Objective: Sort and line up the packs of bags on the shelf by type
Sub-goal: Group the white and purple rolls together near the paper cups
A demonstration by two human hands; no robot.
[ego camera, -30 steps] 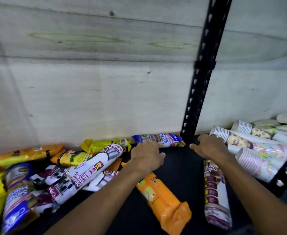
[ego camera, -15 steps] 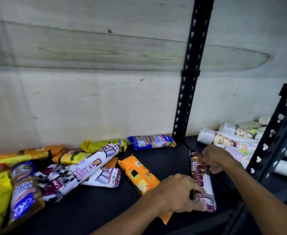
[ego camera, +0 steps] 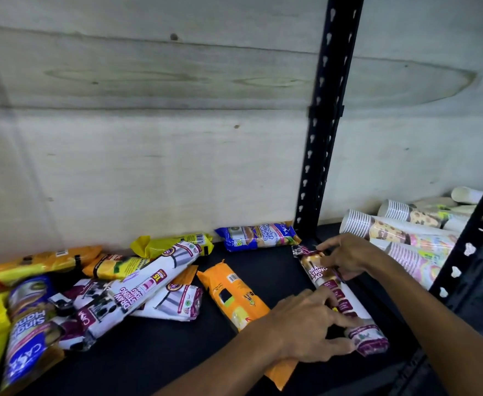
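A purple and white draw string bag pack (ego camera: 319,274) lies lengthwise at the right end of the black shelf (ego camera: 160,350). My left hand (ego camera: 306,324) grips its near end, fingers over the top and thumb beneath. My right hand (ego camera: 346,254) holds its far end. An orange pack (ego camera: 233,294) lies just left, partly under my left forearm. A blue singlet handle pack (ego camera: 258,235) rests against the back wall. Further left, two white draw string packs (ego camera: 148,284) (ego camera: 174,302), yellow packs (ego camera: 171,244) and another blue pack (ego camera: 29,324) lie jumbled.
A black perforated upright (ego camera: 324,138) stands at the back beside the pack's far end. Sleeves of stacked paper cups (ego camera: 400,232) lie in the neighbouring bay on the right, behind a front upright (ego camera: 477,238). A plywood wall (ego camera: 148,138) closes the back.
Both hands came forward from the back of the shelf and took hold of the draw string bag pack at its two ends. In the last half second they have barely moved.
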